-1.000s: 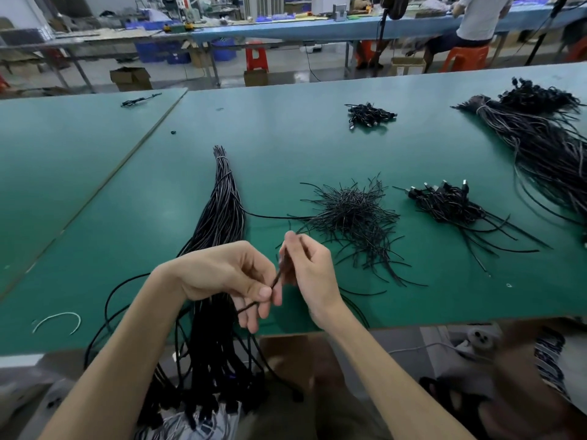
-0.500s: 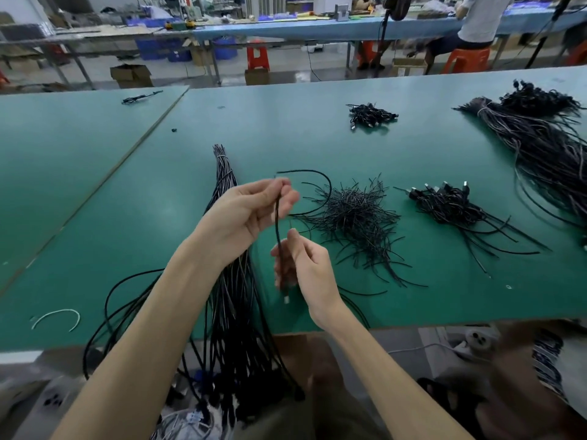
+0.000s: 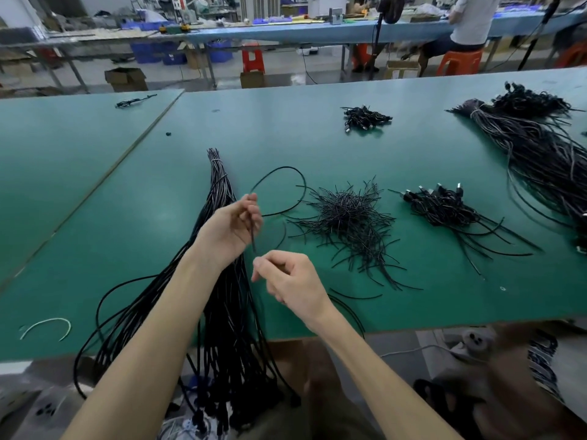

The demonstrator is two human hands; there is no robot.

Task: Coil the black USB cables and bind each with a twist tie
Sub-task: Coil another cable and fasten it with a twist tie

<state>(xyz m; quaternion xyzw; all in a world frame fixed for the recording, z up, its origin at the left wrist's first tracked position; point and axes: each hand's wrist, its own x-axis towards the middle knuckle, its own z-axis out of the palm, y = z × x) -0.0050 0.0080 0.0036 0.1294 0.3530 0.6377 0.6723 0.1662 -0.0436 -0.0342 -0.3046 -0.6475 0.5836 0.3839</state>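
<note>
One black USB cable [image 3: 287,179] arcs in a loop above the green table [image 3: 158,217]. My left hand [image 3: 230,228] pinches this cable between thumb and fingers, palm turned up. Just below it, my right hand [image 3: 290,281] has its fingers curled round the cable's lower end. A long bundle of black cables [image 3: 219,185], tied near its far tip, runs under my left forearm and hangs off the table's front edge. A loose heap of black twist ties [image 3: 347,215] lies right of my hands. Bound coils [image 3: 440,206] lie further right.
A big bundle of cables [image 3: 540,154] lies at the right edge. A small pile of coiled cables [image 3: 363,117] sits at the back. A white tie [image 3: 46,327] lies front left. Beyond the table stand other benches, stools, boxes and a seated person [image 3: 470,23].
My left hand has lifted from beside the right hand up and away, drawing the cable into a wide loop. My right hand has stayed low, near the table's front edge.
</note>
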